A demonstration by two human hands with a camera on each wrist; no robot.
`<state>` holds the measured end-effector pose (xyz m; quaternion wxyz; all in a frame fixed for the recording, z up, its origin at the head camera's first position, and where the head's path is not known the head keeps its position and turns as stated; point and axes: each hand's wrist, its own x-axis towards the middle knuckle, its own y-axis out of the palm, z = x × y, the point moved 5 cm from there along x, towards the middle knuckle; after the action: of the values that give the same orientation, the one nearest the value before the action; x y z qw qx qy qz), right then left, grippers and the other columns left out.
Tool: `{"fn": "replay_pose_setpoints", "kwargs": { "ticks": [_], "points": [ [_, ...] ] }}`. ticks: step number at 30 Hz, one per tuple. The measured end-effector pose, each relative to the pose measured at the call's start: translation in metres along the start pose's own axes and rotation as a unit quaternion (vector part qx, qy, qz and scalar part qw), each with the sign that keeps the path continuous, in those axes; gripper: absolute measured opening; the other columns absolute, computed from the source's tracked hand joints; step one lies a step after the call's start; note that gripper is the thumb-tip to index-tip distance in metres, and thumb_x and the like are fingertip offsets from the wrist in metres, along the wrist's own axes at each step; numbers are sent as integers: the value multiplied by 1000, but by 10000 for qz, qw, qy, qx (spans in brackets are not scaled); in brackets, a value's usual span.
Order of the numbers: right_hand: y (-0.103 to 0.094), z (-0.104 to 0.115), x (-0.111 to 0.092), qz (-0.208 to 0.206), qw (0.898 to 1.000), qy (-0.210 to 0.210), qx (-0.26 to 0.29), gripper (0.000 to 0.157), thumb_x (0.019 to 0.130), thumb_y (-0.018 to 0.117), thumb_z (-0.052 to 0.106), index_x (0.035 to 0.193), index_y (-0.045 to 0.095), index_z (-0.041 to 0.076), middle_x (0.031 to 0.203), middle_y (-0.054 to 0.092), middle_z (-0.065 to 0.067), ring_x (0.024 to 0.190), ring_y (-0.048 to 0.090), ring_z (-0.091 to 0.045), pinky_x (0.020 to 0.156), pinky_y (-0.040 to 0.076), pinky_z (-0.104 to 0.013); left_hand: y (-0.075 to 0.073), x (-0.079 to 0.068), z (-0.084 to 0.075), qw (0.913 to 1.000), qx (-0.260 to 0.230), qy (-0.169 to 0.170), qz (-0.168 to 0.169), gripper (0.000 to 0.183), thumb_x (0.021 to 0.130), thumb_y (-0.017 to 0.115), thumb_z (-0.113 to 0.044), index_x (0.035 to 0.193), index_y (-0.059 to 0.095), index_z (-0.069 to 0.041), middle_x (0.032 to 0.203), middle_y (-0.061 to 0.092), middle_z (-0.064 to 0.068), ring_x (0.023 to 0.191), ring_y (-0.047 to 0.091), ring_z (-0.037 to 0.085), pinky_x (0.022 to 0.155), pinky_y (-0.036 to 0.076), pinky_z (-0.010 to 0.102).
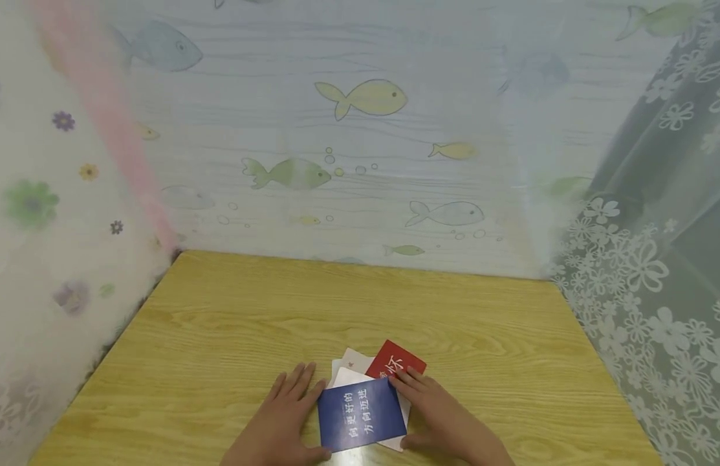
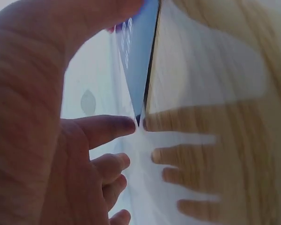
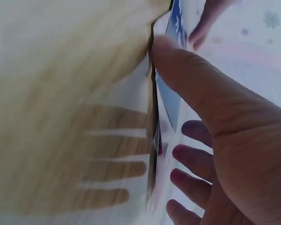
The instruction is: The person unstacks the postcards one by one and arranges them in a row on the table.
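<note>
A small loose pile of cards lies near the table's front edge in the head view. On top is a blue card point(image 1: 389, 411) with white Chinese characters, turned sideways. Beneath it a red card point(image 1: 407, 357) and a pale card point(image 1: 360, 360) stick out askew at the far side. My left hand point(image 1: 281, 414) touches the blue card's left side, index finger at the far corner and thumb at the near one. On the right, my right hand point(image 1: 447, 414) rests its extended fingers on the red card and blue card's edge, thumb against the pile's near-right edge.
The pile lies on a wood-grain table point(image 1: 249, 317). A fish-patterned curtain point(image 1: 360, 207) hangs behind it, a flowered white cloth point(image 1: 63, 259) along the left side and a lace curtain point(image 1: 645, 310) along the right.
</note>
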<state>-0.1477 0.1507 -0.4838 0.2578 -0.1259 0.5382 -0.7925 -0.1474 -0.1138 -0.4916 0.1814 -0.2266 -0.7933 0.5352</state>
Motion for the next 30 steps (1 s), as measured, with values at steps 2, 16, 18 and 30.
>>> {"fn": "replay_pose_setpoints", "kwargs": {
  "ticks": [2,16,18,30],
  "points": [
    [-1,-4,3,-65,9998,-159,-45,102,70,92,41,153,45,6,159,44,-13,147,39,-37,115,38,-59,-2,-1,2,9998,131,78,-131,101,68,78,-66,144,56,-4,159,39,23,148,34,43,117,32,62],
    [-1,-13,9,35,9997,-173,174,105,67,91,51,151,47,6,158,44,-16,148,36,-40,116,35,-61,-2,-1,1,9992,309,101,-244,91,68,81,-59,139,61,-4,157,43,21,148,37,39,117,35,58],
    [-1,-12,8,31,9998,-151,124,105,67,91,51,151,48,5,158,45,-16,148,37,-39,116,36,-60,-2,-1,0,9991,349,101,-240,91,68,81,-58,138,61,-4,158,43,21,148,37,38,117,35,58],
    [0,-8,7,-92,9992,-166,-353,100,65,94,46,144,53,0,150,54,-15,142,45,-38,115,40,-55,1,1,-2,9997,210,68,-84,100,67,80,-66,141,59,-1,159,41,20,149,35,39,118,33,57]
  ]
}}
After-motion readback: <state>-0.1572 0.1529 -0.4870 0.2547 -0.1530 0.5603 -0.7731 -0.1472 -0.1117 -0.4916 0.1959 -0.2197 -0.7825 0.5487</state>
